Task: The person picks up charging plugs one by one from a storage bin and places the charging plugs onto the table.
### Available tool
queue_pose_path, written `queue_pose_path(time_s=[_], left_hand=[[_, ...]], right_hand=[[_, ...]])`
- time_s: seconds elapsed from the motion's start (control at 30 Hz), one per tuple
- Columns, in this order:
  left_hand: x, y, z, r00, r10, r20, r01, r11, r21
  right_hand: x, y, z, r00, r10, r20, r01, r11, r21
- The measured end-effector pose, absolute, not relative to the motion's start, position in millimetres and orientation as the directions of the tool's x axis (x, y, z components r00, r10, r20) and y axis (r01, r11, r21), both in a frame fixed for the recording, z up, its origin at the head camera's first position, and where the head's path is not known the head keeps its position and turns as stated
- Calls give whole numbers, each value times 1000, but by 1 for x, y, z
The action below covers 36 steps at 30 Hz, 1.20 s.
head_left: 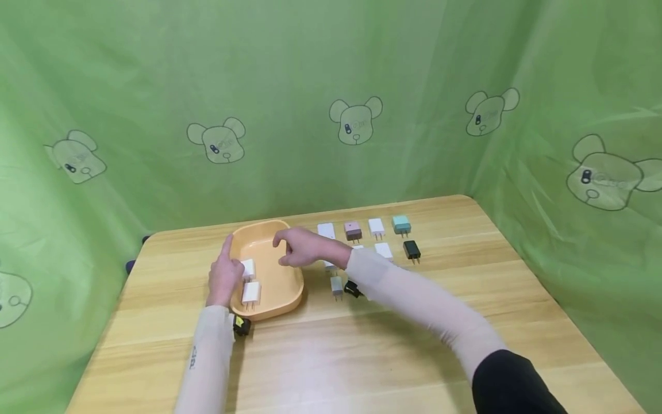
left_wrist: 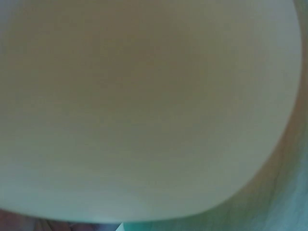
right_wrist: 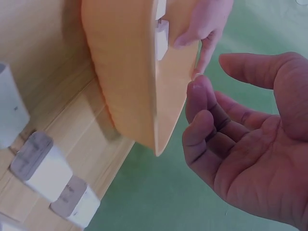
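An orange plastic tray (head_left: pixel 279 287) stands at the left of the table. My left hand (head_left: pixel 224 279) grips its left rim, thumb over the inner side and index finger stretched along the edge. Two white plug chargers (head_left: pixel 251 292) lie inside the tray on the left, beside that thumb. Above the tray's right part hovers my right hand (head_left: pixel 302 247), its fingers loosely bent. Between its thumb and fingertips the right wrist view shows only a gap, and the palm (right_wrist: pixel 260 163) holds nothing. The tray's pale surface fills most of the left wrist view, blurred.
Right of the tray, chargers stand in rows: a pink one (head_left: pixel 353 230), a teal one (head_left: pixel 401 225), a black one (head_left: pixel 411 250) and several white ones (head_left: pixel 376 226). The right forearm partly hides some of them. Green curtains (head_left: pixel 289 172) border the wooden table (head_left: pixel 331 362).
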<state>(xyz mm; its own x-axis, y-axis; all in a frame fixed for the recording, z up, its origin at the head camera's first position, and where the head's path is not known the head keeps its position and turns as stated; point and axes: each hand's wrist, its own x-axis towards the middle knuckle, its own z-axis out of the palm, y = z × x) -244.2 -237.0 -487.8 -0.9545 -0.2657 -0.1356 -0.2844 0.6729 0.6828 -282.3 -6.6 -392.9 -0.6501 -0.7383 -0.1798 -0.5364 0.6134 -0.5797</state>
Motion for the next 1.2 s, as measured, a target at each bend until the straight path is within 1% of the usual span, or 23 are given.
queue_pose_path(time_s=[0.2,0.33,0.43,0.63,0.8,1.03,1.2], left_hand=[[-244,-239,-487,-951,-271,-146,-293,647,704],[-244,-239,-488,-948,-269,-168,-306,637,708],[-244,-240,-489,-948,-274,-161,-303,631,714],[-244,-239,-489,-956,-253,-149,-279,629,726],[-244,-239,-489,-959,-253,-131,-267,638,722],[-244,-239,-489,-957,-252,-144,-277,640,716],[-244,-239,-490,-958,-255,-131,-269,642,718]], right_hand=[[-277,-32,-391,-642,-731,-229,-555,650,-519],[-273,-47,-391,-630,-733,-256,-607,670,-427],[-270,-57,-392,-626,-734,-263,-636,676,-373],[-266,-69,-396,-625,-724,-292,-635,689,-349],[-264,-77,-400,-640,-709,-297,-628,705,-331],[-260,-86,-407,-653,-675,-343,-596,738,-317],[-259,-91,-414,-658,-660,-363,-587,751,-302]])
